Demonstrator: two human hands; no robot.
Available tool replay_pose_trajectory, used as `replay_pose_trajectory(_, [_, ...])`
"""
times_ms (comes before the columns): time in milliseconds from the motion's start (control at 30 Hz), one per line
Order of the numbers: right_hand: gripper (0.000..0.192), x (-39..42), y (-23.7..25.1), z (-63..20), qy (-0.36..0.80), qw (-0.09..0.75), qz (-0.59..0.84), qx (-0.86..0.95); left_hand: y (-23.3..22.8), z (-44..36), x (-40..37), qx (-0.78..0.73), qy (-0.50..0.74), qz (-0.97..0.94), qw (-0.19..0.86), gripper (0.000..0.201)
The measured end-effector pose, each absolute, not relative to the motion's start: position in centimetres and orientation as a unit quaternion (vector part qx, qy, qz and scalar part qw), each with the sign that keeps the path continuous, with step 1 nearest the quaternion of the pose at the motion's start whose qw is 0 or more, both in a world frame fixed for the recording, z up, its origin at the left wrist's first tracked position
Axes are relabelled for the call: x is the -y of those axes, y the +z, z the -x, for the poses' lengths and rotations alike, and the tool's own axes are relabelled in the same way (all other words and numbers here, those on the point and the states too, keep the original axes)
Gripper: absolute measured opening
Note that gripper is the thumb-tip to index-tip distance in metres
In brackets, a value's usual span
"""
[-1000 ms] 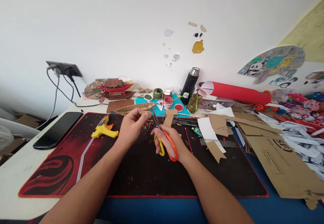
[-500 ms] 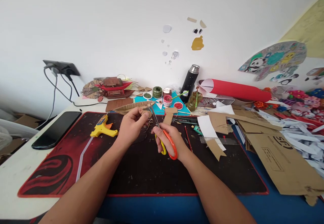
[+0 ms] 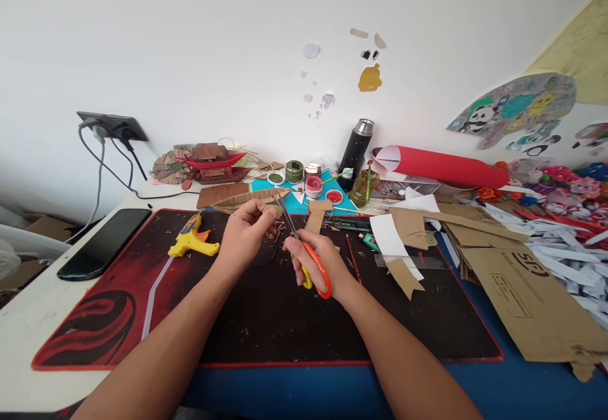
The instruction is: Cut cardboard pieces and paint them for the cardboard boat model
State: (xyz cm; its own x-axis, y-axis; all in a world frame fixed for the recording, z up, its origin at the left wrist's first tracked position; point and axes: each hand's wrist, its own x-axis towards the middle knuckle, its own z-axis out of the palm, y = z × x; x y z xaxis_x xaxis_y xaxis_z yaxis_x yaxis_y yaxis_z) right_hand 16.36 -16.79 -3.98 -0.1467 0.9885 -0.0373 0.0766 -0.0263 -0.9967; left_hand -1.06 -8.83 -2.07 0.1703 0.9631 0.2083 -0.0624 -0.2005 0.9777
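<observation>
Over the middle of the dark mat (image 3: 285,325), my right hand (image 3: 316,258) grips a pair of scissors (image 3: 318,272) with orange and yellow handles. Their blades point up and to the left, slightly apart. My left hand (image 3: 247,233) is closed in a pinch on a small piece of brown cardboard (image 3: 272,210), just left of the blades. Fingers cover most of that piece. Behind my hands lies a long, curved, ribbed cardboard strip (image 3: 251,198). Small scraps are scattered on the mat under the blades.
A yellow glue gun (image 3: 194,241) lies to the left, beyond it a black phone (image 3: 104,244). Paint jars (image 3: 313,186), a black thermos (image 3: 356,151) and a red model boat (image 3: 213,160) stand at the back. Cardboard sheets (image 3: 532,293) and white paper strips (image 3: 565,249) cover the right side.
Both hands keep nearly the same place and hold. The scissor blades have shifted very slightly; the whole view has moved a little.
</observation>
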Motion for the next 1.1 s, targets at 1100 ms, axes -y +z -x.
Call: replay_pose_trajectory(1100, [0.055,16.84,-3.17,-16.31,0.456,0.410,0.538,0.579,-2.00,0.79,8.85,-0.402,0.504,-0.586,0.492,0.036])
